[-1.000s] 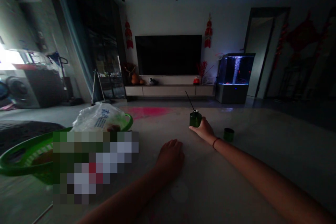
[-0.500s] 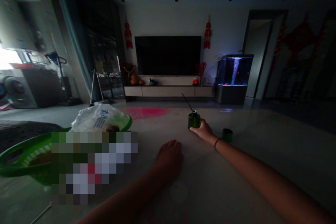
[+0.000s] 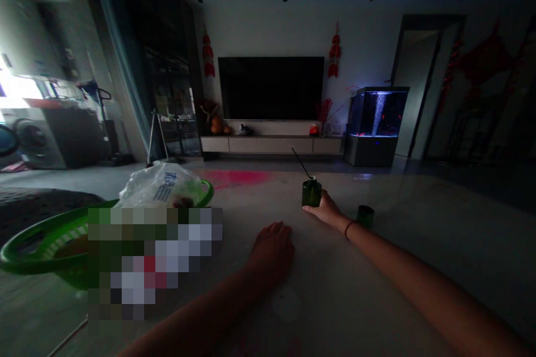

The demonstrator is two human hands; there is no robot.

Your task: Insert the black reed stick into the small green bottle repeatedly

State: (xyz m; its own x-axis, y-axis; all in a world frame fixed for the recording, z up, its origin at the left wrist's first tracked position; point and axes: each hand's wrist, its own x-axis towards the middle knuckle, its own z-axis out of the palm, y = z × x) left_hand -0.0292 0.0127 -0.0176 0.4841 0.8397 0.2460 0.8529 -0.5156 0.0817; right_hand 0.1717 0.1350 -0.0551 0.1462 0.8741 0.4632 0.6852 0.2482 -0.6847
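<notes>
A small dark green glass bottle (image 3: 311,194) stands upright on the table (image 3: 318,290), a thin black stick (image 3: 300,162) slanting up to the left from its white-rimmed neck. My right hand (image 3: 329,209) is closed around its lower right side, the thumb in front and the other fingers mostly hidden behind. Just beyond my right wrist sits a second dark green, cup-like piece (image 3: 365,215), partly covered by the forearm. My left hand (image 3: 274,248) lies palm down on the tabletop, fingers stretched forward and nothing visible in it.
To the left is a green plastic basket (image 3: 25,268) with a white plastic bag (image 3: 154,187) on it; a pixelated patch hides part of it. Past the table are a TV (image 3: 271,88), a low cabinet (image 3: 268,145) and a lit fish tank (image 3: 379,112).
The whole view has shifted slightly, so things appear a little farther right. My right hand keeps its hold on the bottle, and my left hand stays on the table.
</notes>
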